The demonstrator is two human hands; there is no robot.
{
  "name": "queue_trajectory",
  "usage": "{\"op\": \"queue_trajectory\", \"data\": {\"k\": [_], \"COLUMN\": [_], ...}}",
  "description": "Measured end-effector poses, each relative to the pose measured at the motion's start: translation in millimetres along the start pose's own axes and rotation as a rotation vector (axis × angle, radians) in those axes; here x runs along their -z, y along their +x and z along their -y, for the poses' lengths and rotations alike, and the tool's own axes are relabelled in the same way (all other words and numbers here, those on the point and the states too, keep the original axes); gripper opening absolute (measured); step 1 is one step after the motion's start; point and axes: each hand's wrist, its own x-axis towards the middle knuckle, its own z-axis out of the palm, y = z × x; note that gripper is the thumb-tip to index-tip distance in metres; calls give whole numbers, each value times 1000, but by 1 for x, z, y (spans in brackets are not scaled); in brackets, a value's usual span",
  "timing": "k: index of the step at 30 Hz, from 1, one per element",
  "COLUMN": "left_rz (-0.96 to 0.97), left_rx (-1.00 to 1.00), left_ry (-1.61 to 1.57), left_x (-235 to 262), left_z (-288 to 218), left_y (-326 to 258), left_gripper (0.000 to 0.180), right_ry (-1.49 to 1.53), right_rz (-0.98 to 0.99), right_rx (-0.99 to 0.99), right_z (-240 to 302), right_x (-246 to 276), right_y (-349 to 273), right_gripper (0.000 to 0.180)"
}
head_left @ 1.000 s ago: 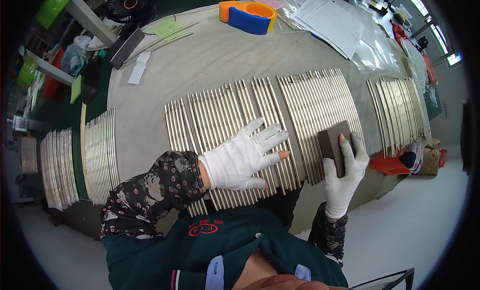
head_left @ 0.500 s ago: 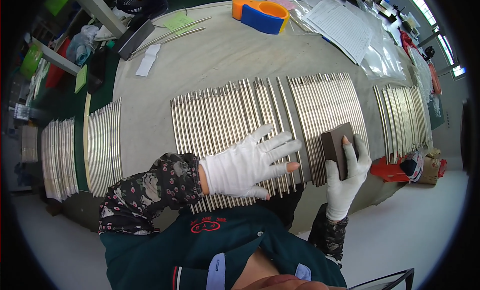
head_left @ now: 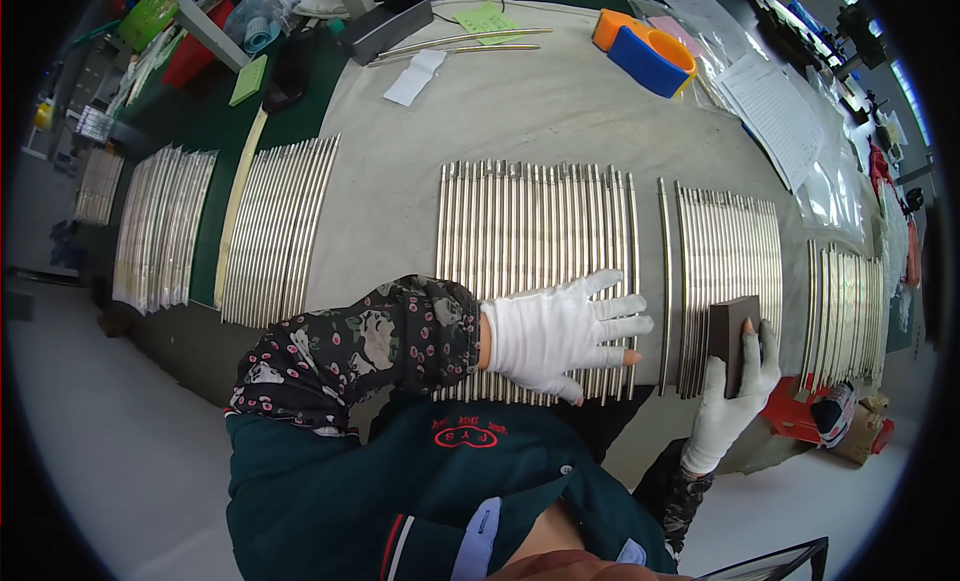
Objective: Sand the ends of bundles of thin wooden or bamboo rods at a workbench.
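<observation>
My left hand [head_left: 560,336], in a white glove with a bare thumb tip and another bare fingertip, lies spread on the middle row of slim silvery metal rods [head_left: 520,221]. The rods lie side by side, and the hand covers part of their lower half. My right hand [head_left: 730,411], also gloved, grips a dark brown rectangular block [head_left: 728,331] between thumb and fingers. That block rests over the near part of a second row of rods [head_left: 732,241]. A lone rod [head_left: 666,271] lies in the gap between the two rows.
More rods [head_left: 280,231] lie at left, beside plastic-wrapped bundles [head_left: 165,226]. Another row [head_left: 845,311] lies at far right, above a red container [head_left: 790,416]. Farther back are an orange-and-blue tape dispenser [head_left: 650,59], written sheets [head_left: 770,116] and two curved rods [head_left: 470,48].
The view has turned, so the table appears shifted right. The loose rods at the middle row's right side now lie closer together, with one rod apart. My right hand still holds the block.
</observation>
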Motion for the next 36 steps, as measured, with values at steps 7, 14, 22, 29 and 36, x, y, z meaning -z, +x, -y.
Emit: {"op": "queue_trajectory", "data": {"k": [7, 14, 22, 29, 36], "left_rz": [-2, 16, 30, 60, 165], "left_rx": [4, 15, 17, 72, -1], "left_ry": [-31, -7, 0, 14, 85], "left_x": [6, 9, 10, -2, -14], "left_z": [0, 0, -2, -24, -50], "left_y": [-30, -34, -29, -21, -23], "left_gripper": [67, 61, 66, 69, 64], "right_ry": [-1, -2, 20, 11, 7], "right_rz": [42, 51, 62, 55, 49], "right_rx": [49, 108, 90, 95, 106], "right_z": [10, 17, 24, 26, 29], "right_x": [-7, -9, -13, -7, -7], "right_y": [3, 6, 3, 1, -3], "right_gripper": [55, 55, 56, 55, 56]}}
